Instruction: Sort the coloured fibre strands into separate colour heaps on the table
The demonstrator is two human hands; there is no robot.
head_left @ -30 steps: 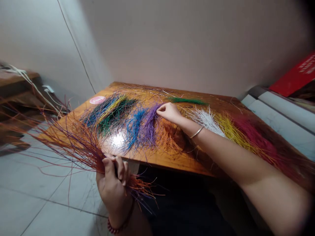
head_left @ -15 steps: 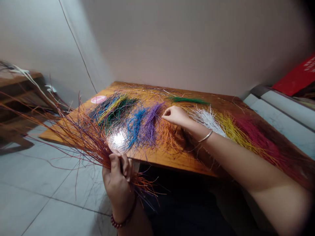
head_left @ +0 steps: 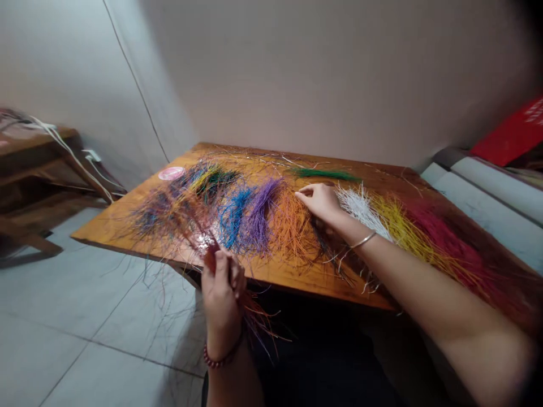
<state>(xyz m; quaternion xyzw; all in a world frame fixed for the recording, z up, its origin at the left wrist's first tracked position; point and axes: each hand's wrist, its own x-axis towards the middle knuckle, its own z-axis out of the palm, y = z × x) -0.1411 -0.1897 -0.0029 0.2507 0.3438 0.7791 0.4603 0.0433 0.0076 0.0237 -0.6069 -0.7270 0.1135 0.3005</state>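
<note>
Grip of the left hand (head_left: 223, 291) is closed around a bundle of orange and purple strands (head_left: 210, 259), held at the near edge of the worktop (head_left: 102, 228). In the head view, the upper ends of that bundle fan out, blurred, over the worktop, and the lower ends stick out beneath the fist. The right hand (head_left: 323, 202) has thumb and forefinger brought close together at the upper end of the orange strands (head_left: 292, 226); whether they pinch anything, I cannot tell. Left of the orange pile lie purple strands (head_left: 261, 215), then blue strands (head_left: 235, 217). White strands (head_left: 362, 210), yellow strands (head_left: 403, 232) and dark pink strands (head_left: 443, 234) lie to the right. Behind the right hand are green strands (head_left: 326, 173). A pink and white disc (head_left: 172, 173) rests near the far left, beside a mixed pile (head_left: 212, 178).
</note>
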